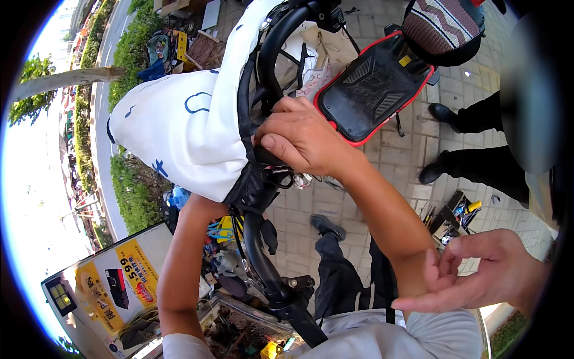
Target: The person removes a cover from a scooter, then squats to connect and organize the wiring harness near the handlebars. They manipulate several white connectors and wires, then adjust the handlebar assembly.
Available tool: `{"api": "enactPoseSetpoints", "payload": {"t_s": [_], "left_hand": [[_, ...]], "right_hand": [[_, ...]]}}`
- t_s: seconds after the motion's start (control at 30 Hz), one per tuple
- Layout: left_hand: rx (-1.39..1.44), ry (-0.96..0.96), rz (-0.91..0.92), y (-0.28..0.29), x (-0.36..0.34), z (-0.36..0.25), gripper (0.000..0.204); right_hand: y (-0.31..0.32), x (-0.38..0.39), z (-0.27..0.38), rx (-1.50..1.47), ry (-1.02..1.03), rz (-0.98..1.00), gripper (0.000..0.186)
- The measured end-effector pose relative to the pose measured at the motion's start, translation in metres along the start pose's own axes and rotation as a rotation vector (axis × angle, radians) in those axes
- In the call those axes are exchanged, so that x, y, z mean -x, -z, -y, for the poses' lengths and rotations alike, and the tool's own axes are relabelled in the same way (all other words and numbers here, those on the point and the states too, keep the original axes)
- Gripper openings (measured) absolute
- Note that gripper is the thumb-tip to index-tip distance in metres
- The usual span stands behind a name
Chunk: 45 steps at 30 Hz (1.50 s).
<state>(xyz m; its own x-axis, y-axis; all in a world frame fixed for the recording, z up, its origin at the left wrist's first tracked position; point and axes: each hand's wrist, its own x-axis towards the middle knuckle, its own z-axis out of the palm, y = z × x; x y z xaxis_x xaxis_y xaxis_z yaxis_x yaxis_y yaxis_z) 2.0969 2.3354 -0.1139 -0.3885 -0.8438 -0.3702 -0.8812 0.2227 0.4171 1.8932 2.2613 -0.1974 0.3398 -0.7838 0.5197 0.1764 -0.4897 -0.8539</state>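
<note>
A white fabric cover with blue drawings and a black edge drapes over the front of an electric scooter. My right hand is closed at the cover's black edge, beside the black handlebar. Its fingertips, and whatever they grip, are hidden. Just below that hand sits a dark ring-shaped part. My left hand reaches under the cover's lower edge; its fingers are out of sight behind the fabric. The other black handlebar end slants down toward my body, with cables beside it.
The scooter's black footboard has a red rim, and its patterned seat lies beyond. Another person's hand hovers by my right forearm. An open toolbox rests on the paving. A yellow-and-white sign stands lower left.
</note>
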Motion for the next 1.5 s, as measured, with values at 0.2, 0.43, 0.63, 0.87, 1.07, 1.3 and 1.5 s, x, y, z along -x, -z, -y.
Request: {"api": "enactPoseSetpoints", "payload": {"t_s": [0.2,0.43,0.63,0.87,1.07,1.3,1.5], "left_hand": [[0.101,0.112,-0.017,-0.018,0.013,0.034,0.085],[-0.006,0.223,-0.028,-0.013,0.020,0.016,0.078],[0.160,0.187,-0.610,-0.046,0.061,-0.009,0.062],[0.922,0.237,-0.814,-0.077,0.145,-0.154,0.050],[0.453,0.324,-0.854,-0.092,0.120,-0.198,0.036],[0.418,0.338,-0.852,-0.093,0.116,-0.200,0.039],[0.453,0.334,-0.833,-0.097,0.119,-0.195,0.041]], "right_hand": [[0.016,0.021,0.000,0.188,-0.066,0.002,0.032],[0.014,0.122,0.088,-0.175,-0.568,0.006,0.028],[-0.002,0.177,0.171,-0.301,-0.755,0.229,0.031],[-0.013,0.187,0.190,-0.686,-0.858,0.034,0.057],[-0.019,0.155,0.191,-0.923,-1.069,0.012,0.054],[-0.019,0.157,0.177,-1.156,-1.131,0.026,0.051],[-0.016,0.150,0.179,-1.026,-1.083,0.070,0.049]]}}
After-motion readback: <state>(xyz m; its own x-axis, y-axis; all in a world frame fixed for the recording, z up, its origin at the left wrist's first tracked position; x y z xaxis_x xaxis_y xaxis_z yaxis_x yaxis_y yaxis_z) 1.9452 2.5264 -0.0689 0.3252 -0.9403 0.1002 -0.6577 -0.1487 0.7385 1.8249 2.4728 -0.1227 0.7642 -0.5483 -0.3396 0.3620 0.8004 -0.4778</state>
